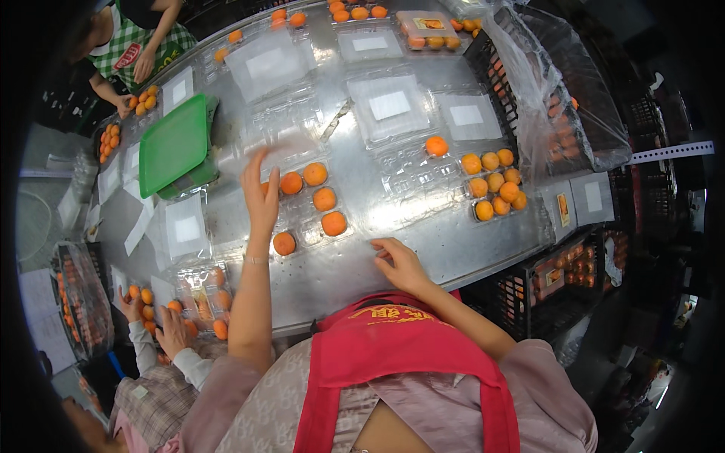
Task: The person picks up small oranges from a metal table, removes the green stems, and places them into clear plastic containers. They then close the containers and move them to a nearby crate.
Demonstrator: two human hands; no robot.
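Observation:
My left hand [261, 195] is raised over the left side of a clear plastic fruit tray [308, 240], fingers apart and partly blurred. It hides part of an orange fruit behind its fingers. Several round orange fruits, such as one at the tray's near right [333, 223], sit in the tray's cups. My right hand [399, 265] is near the table's front edge, right of this tray, fingers loosely bent, with nothing seen in it. Another clear tray [419, 187] holds a single orange fruit [436, 146]; beside it, a tray is filled with paler orange fruits [495, 182].
A green plastic tray [174, 146] lies on the metal table [374, 223]. Black crates, one lined with clear plastic [527, 90], flank the right side. A co-worker's hands [173, 331] handle fruit at left; another person's hand [123, 106] is at far left. Clear packs with white pads [389, 105] lie across the table.

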